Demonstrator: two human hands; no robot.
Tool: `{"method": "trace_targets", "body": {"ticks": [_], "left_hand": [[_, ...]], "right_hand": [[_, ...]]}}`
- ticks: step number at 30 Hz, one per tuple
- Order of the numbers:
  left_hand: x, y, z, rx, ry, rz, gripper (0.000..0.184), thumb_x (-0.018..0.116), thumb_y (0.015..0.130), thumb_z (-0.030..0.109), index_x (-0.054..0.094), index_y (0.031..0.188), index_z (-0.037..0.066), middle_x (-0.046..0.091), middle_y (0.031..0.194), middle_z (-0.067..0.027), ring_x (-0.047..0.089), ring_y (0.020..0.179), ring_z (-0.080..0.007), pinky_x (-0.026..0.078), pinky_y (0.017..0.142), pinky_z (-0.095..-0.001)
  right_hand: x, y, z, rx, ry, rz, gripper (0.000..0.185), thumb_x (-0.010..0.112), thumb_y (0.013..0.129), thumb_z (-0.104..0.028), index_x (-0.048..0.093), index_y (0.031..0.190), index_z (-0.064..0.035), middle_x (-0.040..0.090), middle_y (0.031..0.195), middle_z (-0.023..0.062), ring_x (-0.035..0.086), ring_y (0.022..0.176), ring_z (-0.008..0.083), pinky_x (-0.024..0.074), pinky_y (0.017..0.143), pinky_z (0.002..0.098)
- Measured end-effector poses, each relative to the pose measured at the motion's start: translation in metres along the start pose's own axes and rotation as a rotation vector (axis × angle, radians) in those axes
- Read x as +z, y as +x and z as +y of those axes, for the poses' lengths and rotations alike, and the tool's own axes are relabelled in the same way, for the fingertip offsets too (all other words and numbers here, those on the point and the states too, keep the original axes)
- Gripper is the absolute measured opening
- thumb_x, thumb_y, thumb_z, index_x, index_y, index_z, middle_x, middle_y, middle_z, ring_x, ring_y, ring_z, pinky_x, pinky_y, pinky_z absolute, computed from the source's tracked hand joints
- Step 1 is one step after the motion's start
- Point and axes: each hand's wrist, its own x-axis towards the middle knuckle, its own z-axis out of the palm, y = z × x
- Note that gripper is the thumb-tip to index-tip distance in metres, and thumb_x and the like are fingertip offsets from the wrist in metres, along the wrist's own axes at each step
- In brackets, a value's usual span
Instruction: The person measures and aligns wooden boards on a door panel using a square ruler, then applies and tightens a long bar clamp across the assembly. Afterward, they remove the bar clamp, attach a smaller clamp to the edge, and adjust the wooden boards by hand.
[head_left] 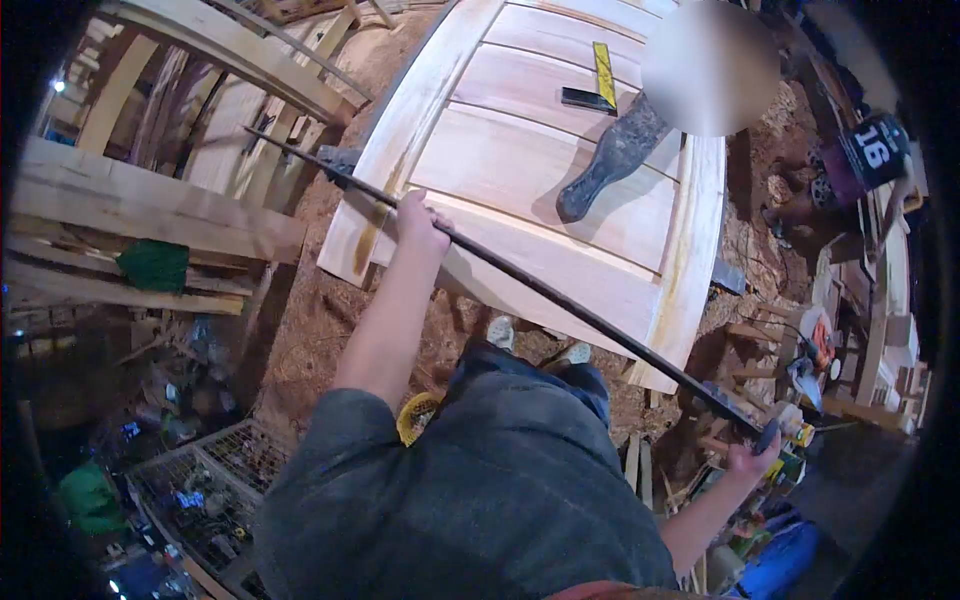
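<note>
Gripping the long metal bar (540, 289) in both fists, left hand (424, 222) partway along, right hand (755, 457) near one end, I hold it slantwise over the wooden panel (500, 150); a loosened left grip could drop it, denting the panel

I see long dark bar (560, 302), thin, straight, slanting far left to near right, across pale wooden panel's (520, 165) near end.

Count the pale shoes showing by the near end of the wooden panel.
2. The left shoe shows just off the near edge of the wooden panel; the right shoe is beside it. Both appear below the long dark bar. Others could be hidden under the panel.
</note>
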Motion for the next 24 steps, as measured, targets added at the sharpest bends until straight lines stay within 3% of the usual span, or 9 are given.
{"method": "trace_targets", "body": {"ticks": [3,5,7,8,11,12,15,19,24], "left_hand": [[-0.022,-0.037,0.022,-0.034,-0.078,-0.098,0.024,0.06,0.088,0.029,0.046,0.075,0.015,0.044,0.065,-0.0005,0.045,0.047,-0.0179,0.041,0.046,-0.0376],[-0.035,-0.077,0.043,-0.031,-0.189,-0.182,0.021,0.061,0.087,0.03,0.051,0.078,0.014,0.049,0.068,-0.0011,0.049,0.052,-0.018,0.046,0.053,-0.0364],[-0.033,-0.132,0.062,0.004,-0.329,-0.263,0.017,0.062,0.086,0.029,0.057,0.081,0.013,0.054,0.07,-0.0008,0.053,0.057,-0.017,0.051,0.061,-0.0336],[-0.042,-0.138,0.067,0.036,-0.333,-0.386,0.023,0.066,0.089,0.033,0.061,0.081,0.012,0.057,0.07,0.0004,0.057,0.065,-0.0159,0.054,0.073,-0.0317],[-0.076,-0.083,0.06,-0.043,-0.662,-1.054,0.03,0.069,0.093,0.042,0.063,0.088,0.013,0.06,0.075,0.0011,0.06,0.069,-0.0159,0.054,0.078,-0.0335],[-0.081,-0.077,0.052,0.002,-0.747,-1.049,0.035,0.066,0.094,0.05,0.064,0.095,0.015,0.062,0.08,0.0016,0.061,0.073,-0.0156,0.056,0.078,-0.0365],[-0.097,-0.088,0.029,0.292,-0.524,-0.63,0.031,0.065,0.096,0.047,0.064,0.099,0.017,0.064,0.083,0.0031,0.062,0.076,-0.0138,0.057,0.076,-0.0376],[-0.142,-0.102,-0.013,0.177,-0.56,-0.588,0.025,0.064,0.098,0.04,0.061,0.096,0.016,0.057,0.074,0.0035,0.06,0.073,-0.0134,0.054,0.076,-0.0353],[-0.179,-0.128,-0.056,0.023,-0.459,-0.251,0.018,0.067,0.095,0.032,0.06,0.09,0.016,0.053,0.07,0.0041,0.056,0.069,-0.0155,0.051,0.078,-0.0422]], "right_hand": [[0.015,-0.035,0.013,-0.17,0.061,0.087,0.043,0.049,0.101,-0.032,0.057,0.135,-0.0065,0.061,0.134,0.0144,0.063,0.118,0.0317,0.0516,0.102,0.0528],[-0.038,-0.024,0.012,-0.205,0.045,-0.26,0.044,0.049,0.103,-0.027,0.052,0.14,-0.0022,0.059,0.135,0.0156,0.059,0.122,0.0296,0.0478,0.108,0.0456],[-0.037,-0.017,0.01,-0.195,0.023,-0.152,0.044,0.048,0.103,-0.028,0.053,0.139,-0.0034,0.06,0.133,0.0146,0.06,0.121,0.0294,0.0486,0.105,0.0446],[-0.026,-0.016,0.012,-0.171,-0.007,-0.015,0.044,0.048,0.103,-0.029,0.053,0.139,-0.004,0.06,0.133,0.0142,0.06,0.12,0.0293,0.049,0.104,0.0441],[0.007,-0.008,0.021,-0.062,-0.111,0.24,0.045,0.048,0.103,-0.032,0.053,0.139,-0.0057,0.062,0.13,0.0128,0.06,0.117,0.0289,0.0502,0.1,0.0426],[0.012,-0.004,0.024,-0.024,-0.134,0.283,0.045,0.048,0.103,-0.033,0.054,0.139,-0.0063,0.062,0.13,0.0123,0.06,0.116,0.0287,0.0506,0.098,0.0421],[0.027,0.004,0.03,0.054,-0.214,0.399,0.045,0.047,0.102,-0.035,0.054,0.138,-0.0081,0.063,0.127,0.011,0.06,0.113,0.0284,0.0518,0.094,0.0406],[-0.029,0.038,0.034,0.109,-0.248,0.347,0.046,0.047,0.102,-0.042,0.057,0.134,-0.0104,0.068,0.115,0.008,0.065,0.099,0.0257,0.0576,0.077,0.0389],[-0.083,0.052,0.004,0.277,-0.57,0.374,0.041,0.047,0.103,-0.042,0.063,0.123,-0.0102,0.071,0.106,0.0089,0.069,0.082,0.024,0.0584,0.061,0.0341]]}}
